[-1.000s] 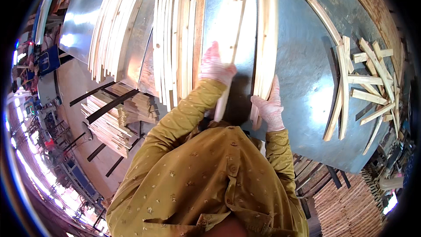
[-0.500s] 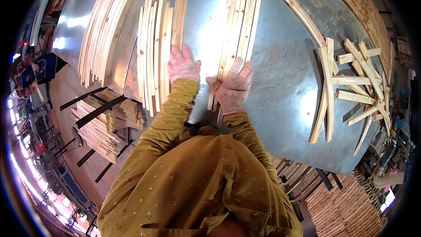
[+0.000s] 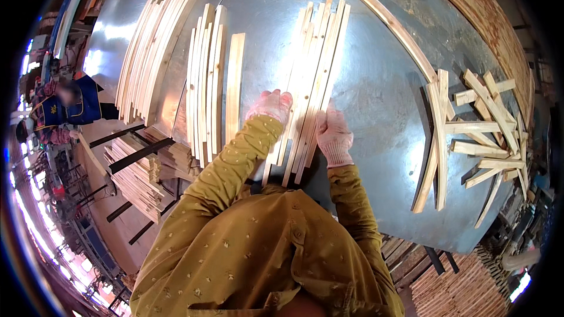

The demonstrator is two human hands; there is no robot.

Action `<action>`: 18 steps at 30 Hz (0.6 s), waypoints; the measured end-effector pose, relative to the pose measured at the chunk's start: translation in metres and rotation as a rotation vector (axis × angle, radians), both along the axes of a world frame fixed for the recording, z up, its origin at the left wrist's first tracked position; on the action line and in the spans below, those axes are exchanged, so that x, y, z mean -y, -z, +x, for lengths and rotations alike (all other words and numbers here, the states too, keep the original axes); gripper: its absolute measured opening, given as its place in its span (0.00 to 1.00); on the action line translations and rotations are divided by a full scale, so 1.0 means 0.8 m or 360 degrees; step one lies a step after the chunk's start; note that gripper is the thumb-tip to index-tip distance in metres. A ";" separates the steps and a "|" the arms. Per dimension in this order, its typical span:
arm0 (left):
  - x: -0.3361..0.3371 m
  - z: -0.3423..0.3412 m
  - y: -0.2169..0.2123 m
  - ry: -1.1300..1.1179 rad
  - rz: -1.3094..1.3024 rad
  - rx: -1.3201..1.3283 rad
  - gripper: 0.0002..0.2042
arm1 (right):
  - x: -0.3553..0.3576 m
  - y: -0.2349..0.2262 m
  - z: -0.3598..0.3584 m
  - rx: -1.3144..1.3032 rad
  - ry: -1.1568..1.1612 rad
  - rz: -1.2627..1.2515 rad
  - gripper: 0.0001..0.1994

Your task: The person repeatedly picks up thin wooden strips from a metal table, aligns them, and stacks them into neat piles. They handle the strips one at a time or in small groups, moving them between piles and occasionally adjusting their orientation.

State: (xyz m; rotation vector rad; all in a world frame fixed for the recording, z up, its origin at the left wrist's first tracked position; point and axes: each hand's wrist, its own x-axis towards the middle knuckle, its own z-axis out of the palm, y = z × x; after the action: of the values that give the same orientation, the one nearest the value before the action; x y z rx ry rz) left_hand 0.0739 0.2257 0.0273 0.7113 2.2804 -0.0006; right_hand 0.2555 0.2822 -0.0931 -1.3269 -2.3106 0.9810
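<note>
A bundle of several thin pale wooden slats [image 3: 312,76] lies lengthwise on the shiny metal table [image 3: 382,88], straight ahead of me. My left hand [image 3: 271,105], in a pinkish knit glove, presses against the bundle's left side near its near end. My right hand [image 3: 335,135], gloved the same way, presses against the right side. The slats are squeezed between both hands. My mustard-yellow sleeves hide the bundle's nearest ends.
Left of the bundle lie a single slat [image 3: 235,85], a group of slats [image 3: 205,82] and a larger fanned pile [image 3: 154,50]. Loose short offcuts [image 3: 479,135] and a long curved strip [image 3: 399,32] sit at right. Stacked slats [image 3: 135,176] stand below the table's left edge. A person [image 3: 67,105] is far left.
My hands slid back along the bundle toward me and now clamp it from both sides; the slats sit more tightly gathered than before.
</note>
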 end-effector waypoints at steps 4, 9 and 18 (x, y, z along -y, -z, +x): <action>-0.036 0.046 -0.039 -0.0292 -0.0049 -0.0149 0.54 | 0.023 -0.053 -0.015 0.0002 -0.0208 0.0221 0.10; -0.066 0.015 -0.050 -0.0399 0.0052 -0.0073 0.60 | -0.050 -0.063 -0.007 0.0018 -0.0462 0.0258 0.21; -0.060 -0.073 0.003 -0.0289 0.0606 0.0326 0.49 | -0.068 -0.097 -0.111 -0.0681 0.0016 -0.0658 0.39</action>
State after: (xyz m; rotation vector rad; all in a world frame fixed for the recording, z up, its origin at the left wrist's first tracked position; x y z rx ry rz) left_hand 0.0151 0.2736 0.0250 0.6562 2.1578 0.5793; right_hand 0.1663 0.3365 -0.0157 -1.1178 -1.8398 1.6229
